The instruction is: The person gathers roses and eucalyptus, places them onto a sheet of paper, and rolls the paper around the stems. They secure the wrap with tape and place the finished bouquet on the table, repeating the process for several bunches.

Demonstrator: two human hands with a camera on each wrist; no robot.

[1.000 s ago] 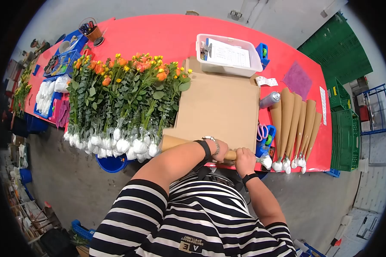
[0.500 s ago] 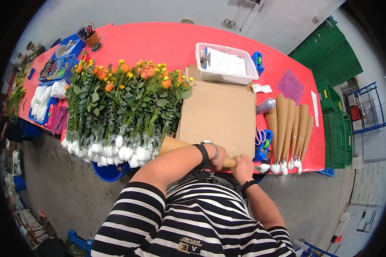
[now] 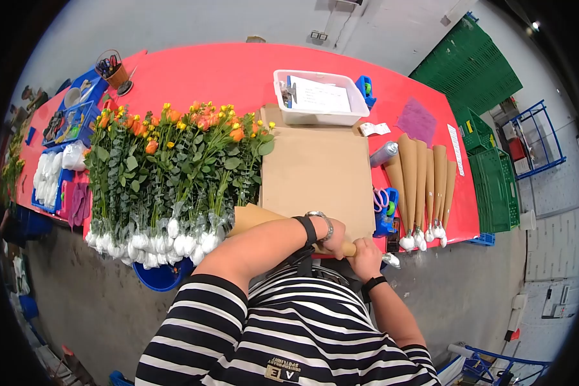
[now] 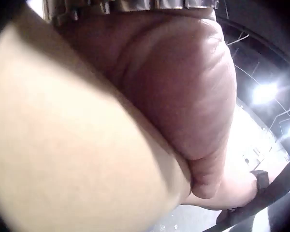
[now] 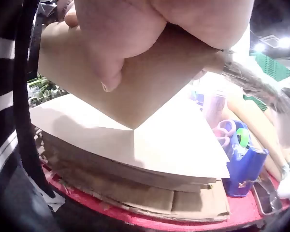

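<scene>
A cone of rolled brown paper (image 3: 256, 219) lies slantwise across the near edge of the paper stack (image 3: 318, 168). My left hand (image 3: 331, 237) is curled round its narrower part; in the left wrist view that hand (image 4: 183, 92) presses along the pale paper (image 4: 87, 140). The right hand (image 3: 367, 258) grips the narrow end, and a white wrapped stem end (image 3: 391, 260) sticks out beyond it. In the right wrist view the right hand's fingers (image 5: 111, 63) lie over the paper (image 5: 140, 92), whose corner points down over the stack.
Flower bunches (image 3: 174, 167) with white wrapped ends lie to the left. Beyond the stack sits a white bin (image 3: 321, 117) with papers. At right are a spray can (image 3: 384, 153), a blue tape dispenser (image 3: 386, 215) and several wrapped paper cones (image 3: 413, 180).
The head view has shifted, moving the table's contents left and down in it. Both hands keep hold of the paper cone, and a loose flap shows more at its wide end.
</scene>
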